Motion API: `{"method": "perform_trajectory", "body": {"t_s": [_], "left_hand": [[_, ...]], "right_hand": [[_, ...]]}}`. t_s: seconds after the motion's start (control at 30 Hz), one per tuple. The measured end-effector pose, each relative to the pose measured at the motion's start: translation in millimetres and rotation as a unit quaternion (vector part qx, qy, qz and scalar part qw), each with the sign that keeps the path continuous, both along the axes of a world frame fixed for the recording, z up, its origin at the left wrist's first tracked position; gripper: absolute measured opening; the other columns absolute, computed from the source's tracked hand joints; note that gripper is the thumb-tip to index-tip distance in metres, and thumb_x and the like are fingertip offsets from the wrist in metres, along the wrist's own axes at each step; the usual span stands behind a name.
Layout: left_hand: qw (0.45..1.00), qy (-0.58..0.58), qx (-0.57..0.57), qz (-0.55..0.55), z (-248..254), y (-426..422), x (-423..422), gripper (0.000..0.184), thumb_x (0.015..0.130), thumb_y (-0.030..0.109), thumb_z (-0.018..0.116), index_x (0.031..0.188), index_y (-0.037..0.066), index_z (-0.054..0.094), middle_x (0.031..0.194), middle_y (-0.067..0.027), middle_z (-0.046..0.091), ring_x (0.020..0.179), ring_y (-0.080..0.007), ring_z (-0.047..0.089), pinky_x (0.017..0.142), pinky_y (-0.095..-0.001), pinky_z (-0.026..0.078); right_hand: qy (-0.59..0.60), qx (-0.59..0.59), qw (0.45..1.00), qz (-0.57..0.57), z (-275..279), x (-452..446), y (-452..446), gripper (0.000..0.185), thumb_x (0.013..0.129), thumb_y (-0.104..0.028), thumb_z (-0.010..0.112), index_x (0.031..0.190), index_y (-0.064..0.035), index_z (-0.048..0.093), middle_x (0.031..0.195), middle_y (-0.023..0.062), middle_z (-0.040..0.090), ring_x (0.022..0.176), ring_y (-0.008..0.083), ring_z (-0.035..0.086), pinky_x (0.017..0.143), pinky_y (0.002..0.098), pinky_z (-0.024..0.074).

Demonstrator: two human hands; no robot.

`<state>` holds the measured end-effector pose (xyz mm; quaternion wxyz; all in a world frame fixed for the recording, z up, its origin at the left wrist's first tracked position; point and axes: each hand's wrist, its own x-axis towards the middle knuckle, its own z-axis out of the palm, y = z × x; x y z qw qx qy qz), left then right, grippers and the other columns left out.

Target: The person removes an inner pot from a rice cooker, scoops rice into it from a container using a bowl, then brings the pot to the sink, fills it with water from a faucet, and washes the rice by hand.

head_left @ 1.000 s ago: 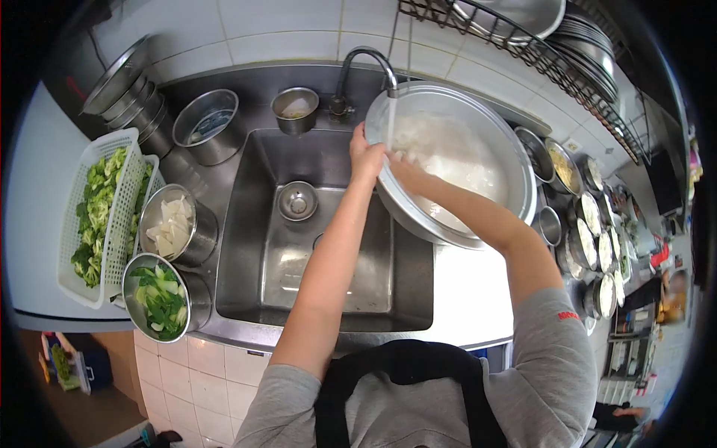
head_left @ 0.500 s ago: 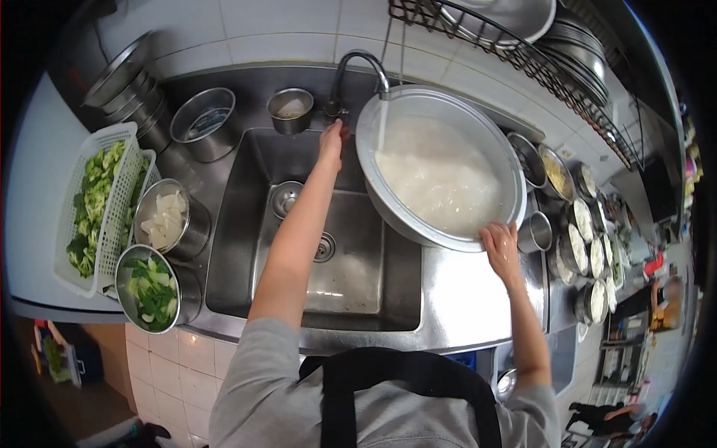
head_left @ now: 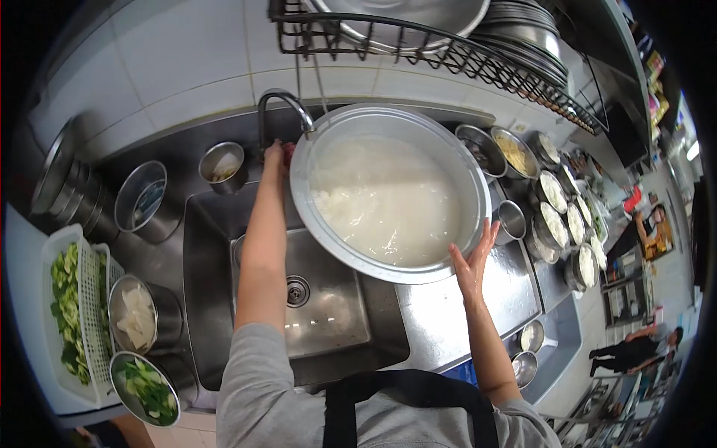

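Note:
My left hand [head_left: 276, 154] is at the base of the curved faucet [head_left: 284, 97], its fingers wrapped round the tap handle, which is mostly hidden. A large round metal basin [head_left: 302, 213] tilts over the sink's right side, filled with cloudy white water and what looks like rice [head_left: 332, 203]. My right hand [head_left: 472, 261] rests against the basin's lower right rim with its fingers spread. The faucet's spout ends over the basin's left rim, with no clear stream from it.
Left of the steel sink [head_left: 328, 321] stand a white basket of broccoli [head_left: 66, 313] and pots of vegetables. A wire rack [head_left: 448, 56] hangs above. Several filled bowls [head_left: 553, 224] stand at the right. Two people are in the background.
My left hand went from the basin's rim to the faucet's base. My right hand left the water for the lower right rim. The water stream has faded, and the view has shifted right.

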<state>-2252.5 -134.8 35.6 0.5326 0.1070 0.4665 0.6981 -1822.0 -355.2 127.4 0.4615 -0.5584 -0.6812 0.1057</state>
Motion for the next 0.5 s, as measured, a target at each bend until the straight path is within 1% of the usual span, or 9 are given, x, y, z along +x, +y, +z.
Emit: {"method": "perform_trajectory", "body": {"t_s": [0.07,0.1,0.13,0.2,0.23,0.37,0.43,0.47,0.5], "left_hand": [[0.998,-0.014,0.016,-0.066,47.5,-39.9,16.1,0.031,0.086,0.028,0.045,0.083,0.001,0.059,0.07,-0.0078,0.06,0.055,-0.0179,0.056,0.053,-0.0306,0.046],[0.992,-0.032,0.035,-0.12,64.9,-51.3,24.9,0.027,0.084,0.025,0.049,0.086,0.0,0.06,0.073,-0.0082,0.062,0.059,-0.0182,0.058,0.057,-0.0295,0.046],[0.991,-0.024,0.035,-0.124,68.3,-51.3,32.0,0.027,0.084,0.025,0.049,0.086,0.0,0.06,0.073,-0.0082,0.062,0.059,-0.0182,0.058,0.057,-0.0295,0.046],[0.932,0.312,0.086,-0.165,78.1,-65.9,46.1,0.023,0.079,0.015,0.057,0.093,-0.002,0.06,0.081,-0.0093,0.063,0.069,-0.0177,0.06,0.064,-0.028,0.046],[0.944,0.28,0.073,-0.159,81.6,-79.1,48.8,0.025,0.075,0.007,0.059,0.097,-0.005,0.059,0.088,-0.0103,0.063,0.076,-0.017,0.06,0.065,-0.0278,0.045],[0.952,0.282,0.035,-0.113,69.5,-129.8,73.9,0.028,0.075,0.007,0.06,0.101,-0.005,0.057,0.095,-0.0131,0.061,0.082,-0.0191,0.059,0.07,-0.0286,0.045],[0.982,0.167,0.055,-0.064,67.2,-164.8,97.9,0.038,0.074,0.005,0.061,0.109,-0.005,0.053,0.099,-0.0145,0.06,0.088,-0.021,0.058,0.077,-0.0281,0.044],[0.986,0.146,0.057,-0.061,61.8,-175.5,104.8,0.05,0.071,0.007,0.064,0.117,-0.002,0.047,0.104,-0.0145,0.058,0.094,-0.0227,0.057,0.085,-0.0275,0.041],[0.986,0.146,0.057,-0.052,59.9,-181.2,108.6,0.05,0.071,0.007,0.064,0.117,-0.002,0.047,0.104,-0.0145,0.058,0.094,-0.0227,0.057,0.085,-0.0275,0.041]], "right_hand": [[0.041,-0.004,0.997,-0.067,-10.7,3.9,7.0,0.085,0.074,-0.015,0.062,0.138,-0.0038,0.006,0.142,0.0223,0.0,0.132,0.032,0.002,0.106,0.0434,0.0082],[0.185,-0.039,0.98,-0.057,-17.7,8.9,13.6,0.086,0.072,-0.006,0.058,0.137,-0.0007,0.001,0.141,0.0214,0.007,0.13,0.0322,0.014,0.104,0.0394,0.0163],[0.193,-0.038,0.979,-0.059,-13.9,12.0,15.7,0.086,0.072,-0.006,0.058,0.137,-0.0007,0.001,0.141,0.0214,0.007,0.13,0.0322,0.014,0.104,0.0394,0.0163],[0.444,-0.129,0.884,0.066,-7.4,15.8,14.3,0.086,0.068,0.003,0.052,0.137,-0.0001,0.001,0.139,0.0207,0.017,0.123,0.0313,0.028,0.1,0.0368,0.0267],[0.444,-0.095,0.889,0.053,-14.7,19.4,18.2,0.085,0.063,0.008,0.046,0.137,-0.0008,0.005,0.132,0.0201,0.03,0.112,0.0302,0.041,0.093,0.0345,0.0361],[0.562,-0.089,0.82,0.057,-12.0,44.0,15.5,0.08,0.06,0.01,0.041,0.136,-0.0029,0.018,0.124,0.0193,0.04,0.103,0.0291,0.05,0.085,0.035,0.0452],[0.628,-0.088,0.764,0.116,-17.4,66.6,13.8,0.083,0.061,0.01,0.041,0.137,-0.0108,0.014,0.127,0.0209,0.038,0.11,0.0352,0.046,0.083,0.0437,0.0466],[0.66,-0.088,0.732,0.147,-16.6,74.5,6.7,0.086,0.062,0.01,0.041,0.138,-0.0169,0.011,0.128,0.0217,0.037,0.114,0.0386,0.043,0.081,0.0488,0.0471],[0.658,-0.093,0.731,0.154,-15.4,80.0,7.3,0.086,0.062,0.01,0.041,0.138,-0.0169,0.011,0.128,0.0217,0.037,0.114,0.0386,0.043,0.081,0.0488,0.0471]]}}
